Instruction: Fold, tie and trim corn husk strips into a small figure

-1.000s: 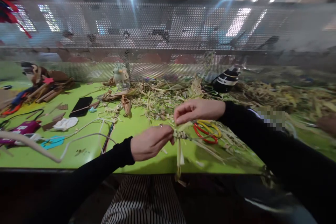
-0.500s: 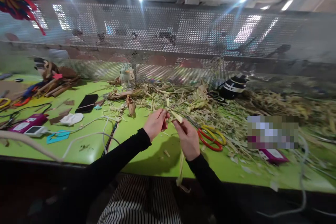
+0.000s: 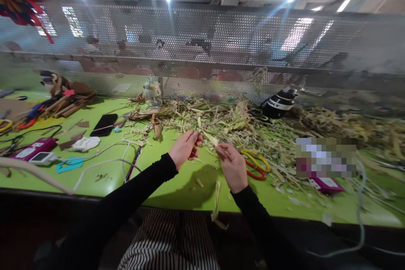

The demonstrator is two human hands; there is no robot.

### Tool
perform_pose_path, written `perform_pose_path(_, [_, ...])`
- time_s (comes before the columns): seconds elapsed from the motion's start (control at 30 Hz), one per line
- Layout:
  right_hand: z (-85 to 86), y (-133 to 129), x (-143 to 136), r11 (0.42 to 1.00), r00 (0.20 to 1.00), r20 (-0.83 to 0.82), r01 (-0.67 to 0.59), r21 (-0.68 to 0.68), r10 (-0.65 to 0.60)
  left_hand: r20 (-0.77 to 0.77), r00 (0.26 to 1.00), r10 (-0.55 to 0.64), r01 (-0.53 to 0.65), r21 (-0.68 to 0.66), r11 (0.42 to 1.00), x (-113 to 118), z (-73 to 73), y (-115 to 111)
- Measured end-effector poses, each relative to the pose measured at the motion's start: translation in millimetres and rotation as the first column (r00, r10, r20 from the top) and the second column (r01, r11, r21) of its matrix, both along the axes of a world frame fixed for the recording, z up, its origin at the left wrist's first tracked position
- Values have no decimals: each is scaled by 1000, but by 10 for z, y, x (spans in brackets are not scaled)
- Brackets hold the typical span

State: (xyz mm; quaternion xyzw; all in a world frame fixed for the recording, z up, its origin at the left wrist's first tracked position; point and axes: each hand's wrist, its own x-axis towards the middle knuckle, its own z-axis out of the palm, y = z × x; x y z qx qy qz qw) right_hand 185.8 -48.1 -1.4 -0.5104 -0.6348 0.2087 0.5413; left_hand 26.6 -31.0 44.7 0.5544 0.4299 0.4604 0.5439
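Between my two hands is a pale strip of what looks like corn husk (image 3: 210,138), narrow at the left and wider at the right. My left hand (image 3: 185,150) is closed, its thumb and finger pinching the narrow end; a short pale bit sticks up beyond the fingertips. Fingertips of my right hand (image 3: 233,166) pinch the wide end. Beside the right hand lie scissors with red and yellow handles (image 3: 260,163), partly hidden by it. Another long husk strip (image 3: 217,202) hangs over the table's front edge below.
Husk scraps (image 3: 202,112) spread across the back and right of the green table (image 3: 186,194). A black phone (image 3: 103,125), cables and a purple power strip (image 3: 34,148) lie left. A clear bottle (image 3: 153,94) and a black bottle (image 3: 279,104) stand near the perforated screen (image 3: 190,29).
My right hand has moved right and slightly down, away from the left hand, and more of the husk strip shows between them. The left hand has shifted slightly left.
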Motion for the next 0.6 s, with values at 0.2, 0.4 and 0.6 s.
perform_pose_path(0.2, [344,-390,-140,946,772,606,-19,323,-191,-686,674,274,153,492,857,-51,-139,59])
perform_pose_path(0.4, [949,167,256,953,724,641,-299,-43,256,-724,682,-103,642,524,560,-116,-63,-361])
perform_pose_path(0.6, [250,-105,-63,969,838,519,-237,64,170,-479,856,195,54,456,888,-137,25,-85])
